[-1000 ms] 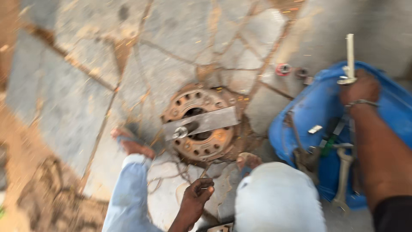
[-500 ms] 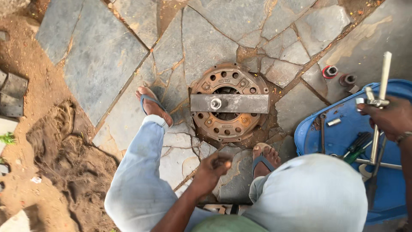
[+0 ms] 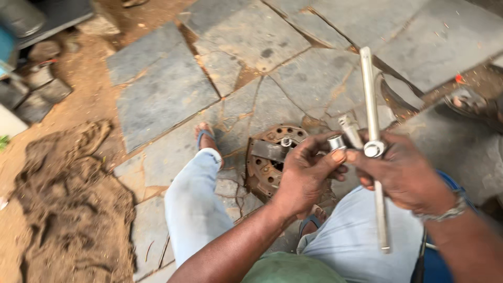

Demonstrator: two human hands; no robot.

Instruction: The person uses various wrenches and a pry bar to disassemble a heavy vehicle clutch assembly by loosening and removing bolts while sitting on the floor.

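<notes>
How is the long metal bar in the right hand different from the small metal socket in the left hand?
The long bar is slim and reaches far above and below the right hand; the socket is short and stubby, and only its end shows past the fingertips of the left hand. The bar stands nearly upright; the socket points its round end at the camera. Both are silvery metal.

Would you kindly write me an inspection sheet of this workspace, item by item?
Surface: cracked grey stone paving with bare soil beside it.
Job's things: long metal bar wrench and a small shiny socket, held up over a rusty round clutch plate lying flat on the paving.
Clutter: brown sacking heaped on the soil; loose stones at the far left.
Hands: left hand pinches the socket; right hand grips the wrench at its head.
Cables: nothing seen.
Surroundings: person's sandalled foot by the plate; another sandalled foot at the right edge.
</notes>
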